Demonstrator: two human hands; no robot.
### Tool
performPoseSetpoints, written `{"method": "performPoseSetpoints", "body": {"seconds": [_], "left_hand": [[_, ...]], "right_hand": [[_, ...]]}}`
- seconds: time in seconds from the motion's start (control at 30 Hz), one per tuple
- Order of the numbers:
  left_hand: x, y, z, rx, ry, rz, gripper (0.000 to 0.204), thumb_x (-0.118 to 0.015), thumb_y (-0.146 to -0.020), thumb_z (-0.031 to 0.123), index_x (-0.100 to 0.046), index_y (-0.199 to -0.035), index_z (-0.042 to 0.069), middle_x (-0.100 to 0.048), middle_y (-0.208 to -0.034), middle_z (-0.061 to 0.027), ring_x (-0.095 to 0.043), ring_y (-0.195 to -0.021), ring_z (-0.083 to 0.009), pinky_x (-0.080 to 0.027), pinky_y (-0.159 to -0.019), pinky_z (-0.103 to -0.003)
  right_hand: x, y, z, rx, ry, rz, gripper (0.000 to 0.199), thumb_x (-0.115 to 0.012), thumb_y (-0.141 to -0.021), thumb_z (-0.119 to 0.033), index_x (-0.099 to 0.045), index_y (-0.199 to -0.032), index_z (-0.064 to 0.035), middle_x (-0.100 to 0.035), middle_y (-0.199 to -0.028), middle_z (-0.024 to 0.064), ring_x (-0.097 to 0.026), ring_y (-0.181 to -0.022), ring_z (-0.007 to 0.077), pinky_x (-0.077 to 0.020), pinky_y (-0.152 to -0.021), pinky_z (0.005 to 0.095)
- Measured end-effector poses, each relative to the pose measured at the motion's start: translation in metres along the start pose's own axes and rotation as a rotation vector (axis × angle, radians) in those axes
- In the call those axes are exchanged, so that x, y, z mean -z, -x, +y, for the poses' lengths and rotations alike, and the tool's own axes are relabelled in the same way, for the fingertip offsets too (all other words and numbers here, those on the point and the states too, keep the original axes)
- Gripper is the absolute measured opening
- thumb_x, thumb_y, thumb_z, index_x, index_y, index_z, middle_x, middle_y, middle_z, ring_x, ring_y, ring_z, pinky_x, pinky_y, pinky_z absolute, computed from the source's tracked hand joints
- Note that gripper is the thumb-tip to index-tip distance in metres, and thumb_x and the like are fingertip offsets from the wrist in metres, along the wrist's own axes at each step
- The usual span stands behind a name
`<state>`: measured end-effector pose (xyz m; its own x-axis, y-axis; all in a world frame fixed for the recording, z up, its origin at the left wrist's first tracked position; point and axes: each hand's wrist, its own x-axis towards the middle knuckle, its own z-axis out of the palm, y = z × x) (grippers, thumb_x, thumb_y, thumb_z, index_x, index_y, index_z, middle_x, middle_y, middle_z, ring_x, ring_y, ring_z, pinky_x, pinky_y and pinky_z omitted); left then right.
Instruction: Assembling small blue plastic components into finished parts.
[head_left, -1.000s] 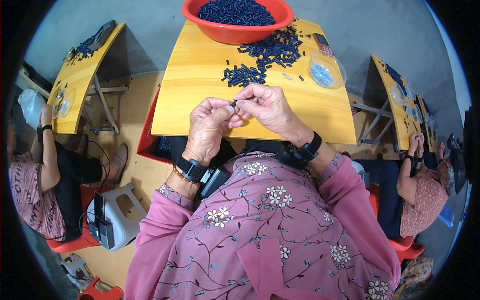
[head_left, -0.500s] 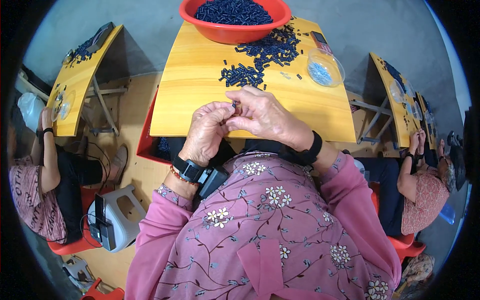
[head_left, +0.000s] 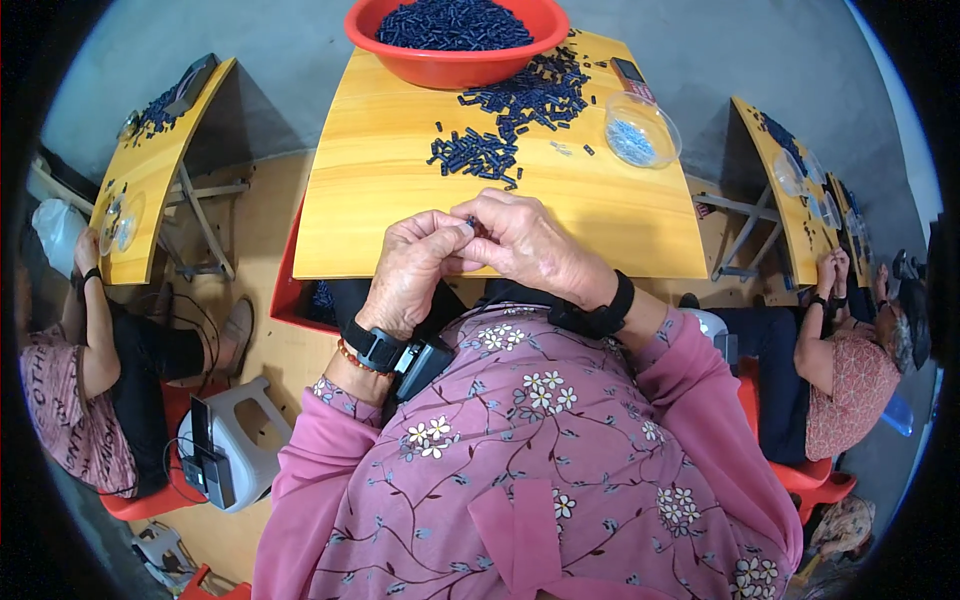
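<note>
My left hand (head_left: 412, 268) and my right hand (head_left: 540, 246) meet over the near edge of the yellow wooden table (head_left: 370, 215). Fingertips of both hands pinch together on a small dark plastic piece (head_left: 472, 223), mostly covered by the fingers. Just beyond them lies a loose heap of short dark blue tube-like pieces (head_left: 475, 153), and a larger spread of the same pieces (head_left: 535, 92) reaches back to a red basin (head_left: 455, 68) filled with more. To the right stands a clear round dish (head_left: 667, 125) containing tiny light blue bits.
A phone-like device (head_left: 628, 72) lies at the far right corner. Beneath the table on the left is a red crate (head_left: 290, 290). People sit at side tables, one on the left (head_left: 80, 400) and others on the right (head_left: 855, 385). A grey stool (head_left: 245, 430) stands at left.
The view has shifted slightly. My right fingers have curled in closer round the dark piece, and both hands stay together, a little nearer to me relative to the heap.
</note>
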<state>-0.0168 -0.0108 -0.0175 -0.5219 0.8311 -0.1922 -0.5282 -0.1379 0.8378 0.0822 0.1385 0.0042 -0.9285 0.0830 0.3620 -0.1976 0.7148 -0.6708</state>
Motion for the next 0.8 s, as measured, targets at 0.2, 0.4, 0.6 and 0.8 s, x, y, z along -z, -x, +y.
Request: {"method": "performPoseSetpoints", "body": {"seconds": [0.2, 0.4, 0.6, 0.8], "left_hand": [[0.007, -0.003, -0.006, 0.011, -0.095, -0.033, 0.011, -0.057, -0.094, 0.008, -0.064, -0.091, -0.001, -0.069, -0.084, -0.0095, -0.067, -0.074, -0.0168, -0.057, -0.072, -0.034], [-0.003, -0.001, -0.004, -0.036, -0.077, 0.011, 0.013, -0.061, -0.093, 0.008, -0.067, -0.087, -0.001, -0.069, -0.075, -0.0079, -0.059, -0.062, -0.0091, -0.047, -0.057, -0.022], [0.005, -0.003, -0.006, -0.048, -0.095, -0.053, 0.012, -0.058, -0.093, 0.008, -0.064, -0.088, -0.001, -0.069, -0.080, -0.0098, -0.067, -0.069, -0.0185, -0.058, -0.066, -0.034], [0.006, -0.001, 0.008, -0.226, 0.049, 0.165, 0.008, -0.060, -0.092, 0.009, -0.063, -0.087, 0.003, -0.063, -0.078, -0.0070, -0.059, -0.065, -0.0169, -0.054, -0.066, -0.033]], "right_hand": [[0.005, 0.001, -0.003, 0.003, 0.210, -0.142, 0.027, -0.059, -0.089, -0.027, -0.061, -0.095, -0.0011, -0.062, -0.090, 0.0176, -0.061, -0.083, 0.0382, -0.0503, -0.072, 0.0452], [0.004, 0.004, 0.003, 0.019, 0.257, -0.183, 0.026, -0.056, -0.090, -0.027, -0.060, -0.094, -0.0018, -0.061, -0.090, 0.0174, -0.063, -0.085, 0.0385, -0.0514, -0.072, 0.0465], [-0.001, 0.005, 0.000, 0.104, 0.283, -0.079, 0.023, -0.066, -0.086, -0.017, -0.062, -0.102, -0.0023, -0.061, -0.082, 0.0151, -0.063, -0.078, 0.0332, -0.0518, -0.068, 0.0396], [0.019, 0.008, 0.010, -0.089, 0.045, -0.069, 0.031, -0.069, -0.087, -0.017, -0.063, -0.111, 0.0004, -0.067, -0.086, 0.0111, -0.067, -0.077, 0.0202, -0.0524, -0.067, 0.0301]]}}
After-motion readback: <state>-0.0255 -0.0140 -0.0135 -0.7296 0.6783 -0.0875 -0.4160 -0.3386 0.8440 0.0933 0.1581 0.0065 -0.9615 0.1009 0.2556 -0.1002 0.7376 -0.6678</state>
